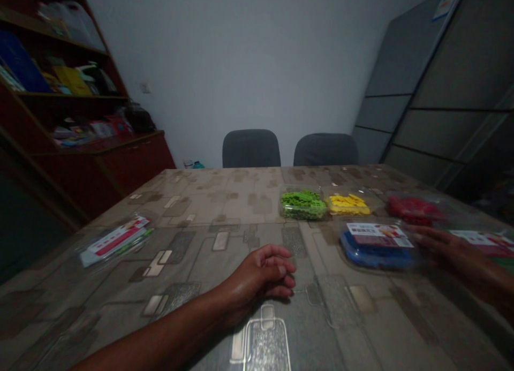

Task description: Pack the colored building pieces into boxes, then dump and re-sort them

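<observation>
My left hand (pixel 261 277) rests on the patterned tabletop (pixel 209 199), its fingers loosely curled around nothing. My right hand (pixel 445 250) is blurred, with fingers extended and apart. Its fingertips are just right of a clear plastic box of blue pieces (pixel 375 257), which has a printed card (pixel 379 235) on top. Further back stand clear boxes of green pieces (pixel 303 205), yellow pieces (pixel 347 204) and red pieces (pixel 413 209). A flat packet with a red-and-white card (pixel 114 241) lies left of my left hand. Another carded packet (pixel 482 242) sits at the right edge.
Beyond the table's far edge stand two dark chairs (pixel 251 149) (pixel 325 150). A dark red wooden shelf unit (pixel 76 95) packed with books and boxes fills the left side. Grey panelled cabinets (pixel 437 98) rise on the right.
</observation>
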{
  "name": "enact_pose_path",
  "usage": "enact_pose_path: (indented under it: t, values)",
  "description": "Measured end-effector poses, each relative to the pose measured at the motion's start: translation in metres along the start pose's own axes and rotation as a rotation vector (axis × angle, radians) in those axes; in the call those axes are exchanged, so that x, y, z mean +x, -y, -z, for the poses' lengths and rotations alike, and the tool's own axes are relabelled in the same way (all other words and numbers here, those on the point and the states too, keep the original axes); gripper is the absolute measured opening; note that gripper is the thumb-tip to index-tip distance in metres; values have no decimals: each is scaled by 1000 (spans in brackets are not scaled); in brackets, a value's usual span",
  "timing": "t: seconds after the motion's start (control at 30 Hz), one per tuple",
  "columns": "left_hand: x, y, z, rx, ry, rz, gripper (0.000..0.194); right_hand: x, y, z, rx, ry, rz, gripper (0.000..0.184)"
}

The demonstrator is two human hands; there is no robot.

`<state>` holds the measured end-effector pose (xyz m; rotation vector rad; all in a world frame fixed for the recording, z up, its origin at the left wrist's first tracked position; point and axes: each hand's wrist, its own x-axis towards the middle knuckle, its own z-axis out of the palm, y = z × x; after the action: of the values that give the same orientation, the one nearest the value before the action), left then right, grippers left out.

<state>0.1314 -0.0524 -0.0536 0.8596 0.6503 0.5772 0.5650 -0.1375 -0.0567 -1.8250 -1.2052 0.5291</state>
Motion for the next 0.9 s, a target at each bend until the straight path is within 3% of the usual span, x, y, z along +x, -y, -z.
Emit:
enact_pose_path:
  t: [0.07, 0.13, 0.3, 0.43, 0.6, 0.7, 0.8, 0.9]
  values:
    - [0, -1, 0, 8, -4, 0, 37, 2, -7, 6, -69, -127, -115, 40]
    - [0, -1, -1, 16, -3, -1, 37, 1, -9, 7, -116, -201, -136, 42]
    - [0, 0, 0, 29, -2, -5, 35, -4, 0, 5, -333, -289, 14, 35]
    - [0, 0, 0, 30, -7, -4, 35, -12, 23, -7, -569, -355, 272, 30]
    - [0, 0, 0, 36, -14, -9, 36, -26, 48, -53, -638, -220, 642, 39]
    - [0, -1, 0, 50, -12, 0, 35, -31, 48, -78, -724, -98, 762, 46]
    - [0, -1, 0, 46, -13, -6, 34, -30, 39, -84, -815, -61, 791, 44]
    - [0, -1, 1, 44, -7, -18, 33, -24, 30, -76, -847, -84, 812, 44]
